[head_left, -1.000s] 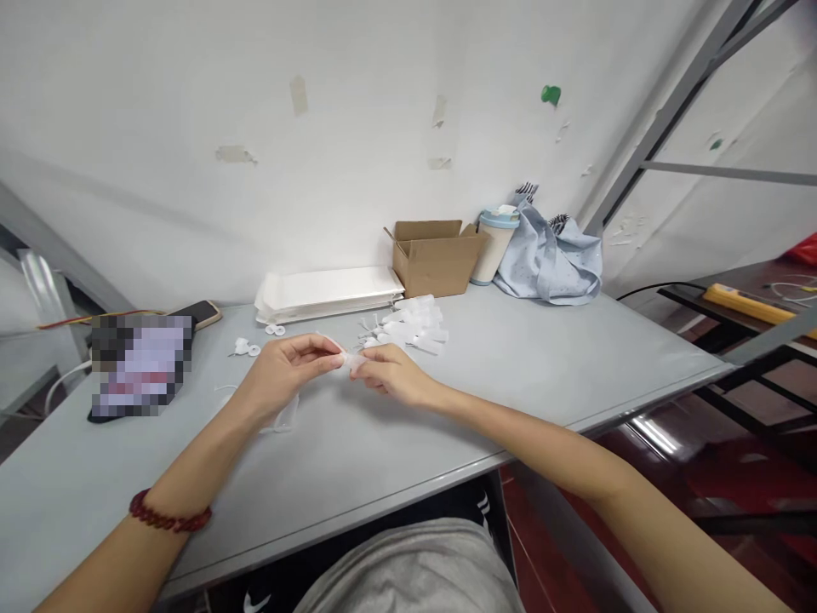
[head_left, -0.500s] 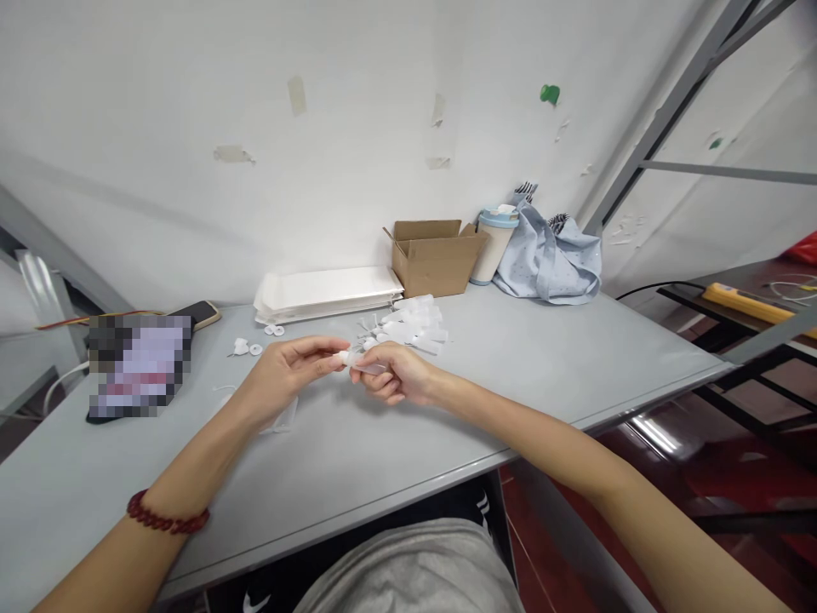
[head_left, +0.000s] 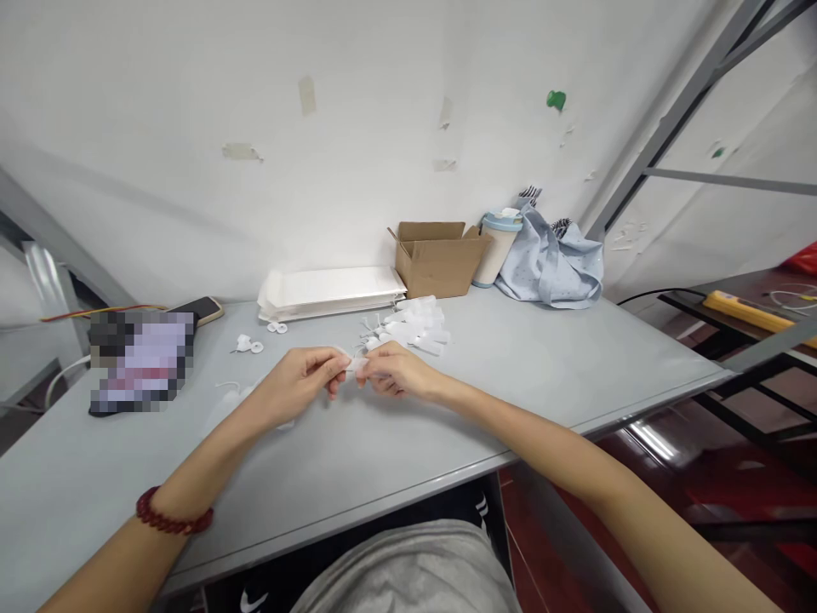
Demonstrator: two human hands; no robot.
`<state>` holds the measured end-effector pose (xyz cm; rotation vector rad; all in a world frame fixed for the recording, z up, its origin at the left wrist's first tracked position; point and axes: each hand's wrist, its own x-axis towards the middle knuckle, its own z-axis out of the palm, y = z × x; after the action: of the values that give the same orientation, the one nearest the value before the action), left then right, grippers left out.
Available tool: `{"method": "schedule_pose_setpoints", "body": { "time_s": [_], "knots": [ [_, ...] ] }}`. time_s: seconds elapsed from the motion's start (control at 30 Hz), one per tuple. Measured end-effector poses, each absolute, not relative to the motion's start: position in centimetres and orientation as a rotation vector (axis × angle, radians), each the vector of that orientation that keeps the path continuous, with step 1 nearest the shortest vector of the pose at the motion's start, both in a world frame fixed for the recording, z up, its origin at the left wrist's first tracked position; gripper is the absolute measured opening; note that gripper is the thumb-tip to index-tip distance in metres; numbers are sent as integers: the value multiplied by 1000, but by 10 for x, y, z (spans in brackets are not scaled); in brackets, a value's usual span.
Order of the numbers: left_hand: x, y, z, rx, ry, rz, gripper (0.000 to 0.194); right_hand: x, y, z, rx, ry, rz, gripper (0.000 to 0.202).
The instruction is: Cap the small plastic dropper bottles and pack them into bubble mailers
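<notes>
Between my two hands, over the grey table (head_left: 396,451), is a small white translucent piece (head_left: 356,364). My left hand (head_left: 306,379) pinches its left end between thumb and fingers. Curled fingers of my right hand (head_left: 396,371) grip the right end. Just behind the right hand lies a pile of white translucent pieces (head_left: 418,323) with thin strings or stems. More small white parts (head_left: 246,344) rest to the left, behind my left forearm. Other translucent pieces (head_left: 233,393) are partly hidden by that forearm.
Along the wall stand a stack of white flat sheets (head_left: 332,289), an open cardboard box (head_left: 440,264), a lidded cup (head_left: 496,251) and a light blue cloth bag (head_left: 555,264). A phone (head_left: 204,311) and a blurred-out item (head_left: 144,362) lie at the left.
My left hand has turned, its fingers now curled more tightly at the white piece. The right hand's fingers have shifted on the piece. The view has moved slightly.
</notes>
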<state>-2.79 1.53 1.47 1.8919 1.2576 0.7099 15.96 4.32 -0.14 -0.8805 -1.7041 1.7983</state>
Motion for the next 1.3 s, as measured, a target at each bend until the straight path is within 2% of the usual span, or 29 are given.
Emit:
{"method": "schedule_pose_setpoints", "body": {
  "time_s": [0.13,0.23,0.5,0.67,0.77,0.97,1.17,1.3],
  "knots": [
    [-26,13,16,1937,1213,844,28,165,49,3,-832,-1554,2153,17],
    [-26,13,16,1955,1257,936,25,167,53,4,-777,-1475,2319,18],
    [-29,16,17,1769,1212,753,41,165,48,6,-762,-1553,2197,19],
    [-28,14,19,1843,1265,798,32,166,50,5,-766,-1550,2235,20],
    [-28,14,20,1802,1237,845,34,167,50,5,-721,-1553,2236,20],
    [-27,15,18,1686,1205,716,44,164,47,7,-743,-1591,2156,21],
    [-27,12,20,1854,1251,825,28,167,50,6,-724,-1567,2226,20],
    [-27,12,21,1808,1232,859,30,168,52,4,-698,-1549,2293,20]
  ]
}}
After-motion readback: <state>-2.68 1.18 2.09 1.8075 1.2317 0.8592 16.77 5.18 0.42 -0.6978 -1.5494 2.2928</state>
